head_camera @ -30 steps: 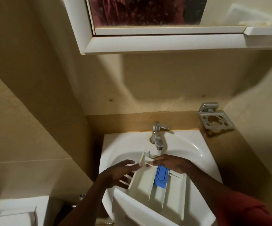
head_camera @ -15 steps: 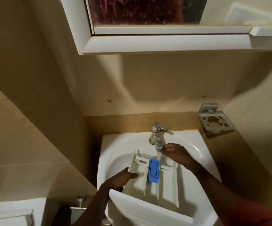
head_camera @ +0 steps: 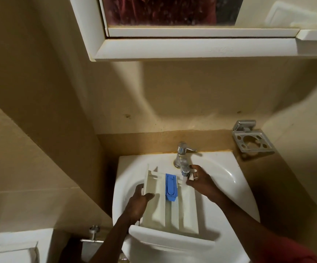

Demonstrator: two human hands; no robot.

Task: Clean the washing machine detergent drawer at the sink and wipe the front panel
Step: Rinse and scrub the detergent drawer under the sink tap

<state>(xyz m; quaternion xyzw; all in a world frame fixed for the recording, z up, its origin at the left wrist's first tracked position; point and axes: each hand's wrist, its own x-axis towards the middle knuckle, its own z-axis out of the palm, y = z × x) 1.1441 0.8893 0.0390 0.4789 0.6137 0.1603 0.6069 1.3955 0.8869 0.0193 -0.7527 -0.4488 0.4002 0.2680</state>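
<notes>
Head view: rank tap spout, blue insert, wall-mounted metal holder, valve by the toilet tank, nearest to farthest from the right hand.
From the right hand:
1. Tap spout: right at the fingertips, over the drawer's far end.
2. Blue insert: to its left, in the drawer's middle channel.
3. Metal holder: up on the wall, to its right.
4. Valve: low on the left, beyond the left hand.

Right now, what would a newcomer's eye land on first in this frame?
Probably the white detergent drawer held over the sink, with its bright blue insert standing out in the middle compartment. The left hand grips the drawer's left wall, while the right hand holds its far right corner just below the chrome tap. Above, a white mirror cabinet fills the top of the view.
</notes>
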